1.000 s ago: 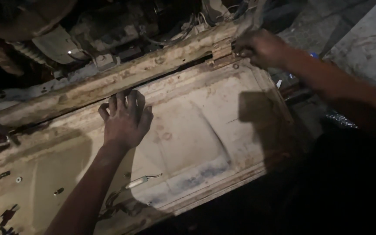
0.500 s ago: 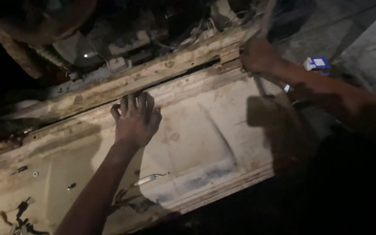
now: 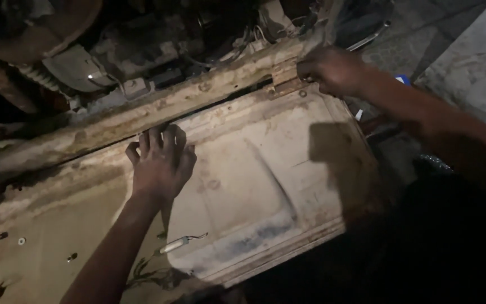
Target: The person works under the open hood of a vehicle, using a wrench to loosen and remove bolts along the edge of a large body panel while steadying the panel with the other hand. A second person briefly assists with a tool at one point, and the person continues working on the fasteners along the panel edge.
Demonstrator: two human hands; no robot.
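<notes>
a: the left hand is spread flat, palm down on the panel, fingertips right at its top edge where it meets the rail.

b: and the right hand?

a: curled shut around something small at the hinge, up at the panel's top right corner. i can't tell what it pinches, it's too dark there.

b: what worries you?

a: the gap between panel and rail. if the panel shifts or drops while those left fingertips sit on that seam, i'd guess they get nipped. the edge looks like thin, rusty sheet metal, so a slip along it could cut too.

b: and the right side?

a: if whatever it's gripping lets go suddenly, the knuckles likely go into the rail or the clutter behind it. wires and machine parts crowd right up to the rail, so there's no room to move upward.

b: any room anywhere?

a: the panel's broad face is open below the left hand, apart from a small clip near the lower middle. past the lower right edge it falls into black; i can't see what's there. the floor to the upper right looks open beyond a wrench lying near the right hand.
</notes>
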